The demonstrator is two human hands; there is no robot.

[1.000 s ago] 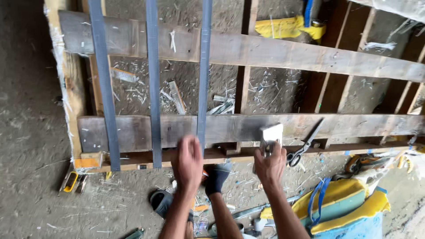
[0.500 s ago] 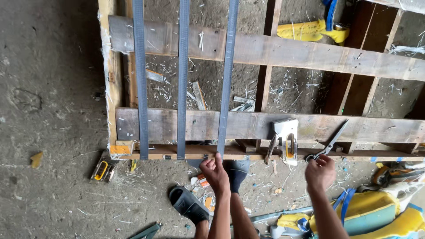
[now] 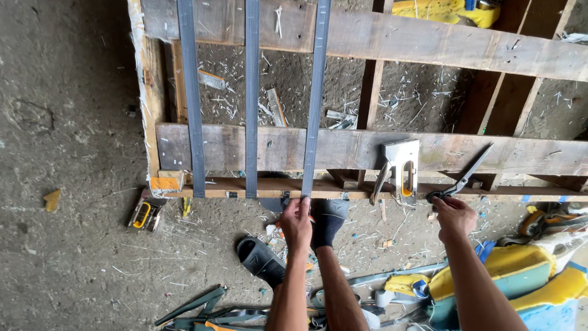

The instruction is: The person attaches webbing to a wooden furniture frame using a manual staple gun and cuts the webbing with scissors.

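Currently 3 grey straps laid; left hand [image 3: 297,224] grasps third strap [image 3: 313,116] end, right hand [image 3: 453,216] clenches scissors [image 3: 462,178]; stapling pending.

**Greys, browns and a few yellows**

Three straps [image 3: 252,98] are dull blue-grey. The wooden frame [image 3: 367,150] is weathered grey-brown. The staple gun [image 3: 399,168] is shiny silver with a yellow slot; the scissors [image 3: 460,179] are dark. The floor [image 3: 67,153] is brownish grey. The sandal [image 3: 262,260] is black.
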